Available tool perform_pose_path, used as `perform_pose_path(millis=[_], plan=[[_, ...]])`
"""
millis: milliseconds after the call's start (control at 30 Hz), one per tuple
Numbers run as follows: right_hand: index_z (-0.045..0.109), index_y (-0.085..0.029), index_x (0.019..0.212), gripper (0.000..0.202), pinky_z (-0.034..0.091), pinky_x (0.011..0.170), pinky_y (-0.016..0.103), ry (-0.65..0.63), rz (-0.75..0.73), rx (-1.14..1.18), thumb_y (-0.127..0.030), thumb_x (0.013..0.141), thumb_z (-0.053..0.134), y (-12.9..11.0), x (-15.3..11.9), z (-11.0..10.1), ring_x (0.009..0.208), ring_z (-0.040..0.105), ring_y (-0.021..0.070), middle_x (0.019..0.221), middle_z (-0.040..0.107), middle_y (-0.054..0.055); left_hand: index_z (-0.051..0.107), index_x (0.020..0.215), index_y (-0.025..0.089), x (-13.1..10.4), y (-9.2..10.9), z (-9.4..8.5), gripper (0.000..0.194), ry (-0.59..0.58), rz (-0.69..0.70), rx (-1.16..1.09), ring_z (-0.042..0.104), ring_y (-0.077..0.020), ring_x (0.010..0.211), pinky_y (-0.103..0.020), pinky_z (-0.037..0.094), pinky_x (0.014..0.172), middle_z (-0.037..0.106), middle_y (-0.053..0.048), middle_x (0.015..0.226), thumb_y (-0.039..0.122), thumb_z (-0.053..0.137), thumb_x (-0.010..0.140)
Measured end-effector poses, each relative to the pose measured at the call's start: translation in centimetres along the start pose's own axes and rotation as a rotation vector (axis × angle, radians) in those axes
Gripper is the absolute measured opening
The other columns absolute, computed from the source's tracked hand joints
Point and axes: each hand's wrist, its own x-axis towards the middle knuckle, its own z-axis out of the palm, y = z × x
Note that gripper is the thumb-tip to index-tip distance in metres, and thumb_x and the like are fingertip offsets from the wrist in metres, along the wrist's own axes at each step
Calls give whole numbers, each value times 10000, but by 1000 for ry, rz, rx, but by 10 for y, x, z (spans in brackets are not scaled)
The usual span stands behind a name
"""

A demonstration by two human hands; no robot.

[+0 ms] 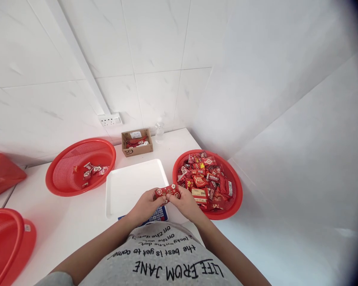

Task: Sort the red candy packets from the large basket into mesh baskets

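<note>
Between my two hands is a small red wrapped packet [167, 191] with white flower prints. My left hand [147, 204] grips its left end, and my right hand [185, 200] pinches its right end, thumbs on top. Below the packet lies a scale with a white tray [131, 184]; its blue keypad [158, 215] shows partly behind my left wrist. Just right of my right hand stands a red basket [238, 190] heaped with red-wrapped packets [200, 180].
On the left, a red basket [58, 169] holds several packets [91, 171]. An open cardboard box [137, 150] with red packets and a clear bottle [159, 131] stand by the wall. More red baskets [20, 234] and a red bag [1, 174] are at far left.
</note>
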Motion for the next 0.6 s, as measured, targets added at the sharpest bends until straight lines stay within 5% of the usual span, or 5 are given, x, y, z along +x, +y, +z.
perform_pose_path(millis=[600], plan=[[597, -164, 740, 101, 437, 654, 264, 8, 16, 223, -239, 697, 544, 5, 0, 5, 659, 544, 128, 708, 624, -7, 587, 743, 153, 2, -1, 5, 163, -13, -51, -164, 492, -116, 622, -245, 402, 628, 579, 13, 667, 314, 585, 722]])
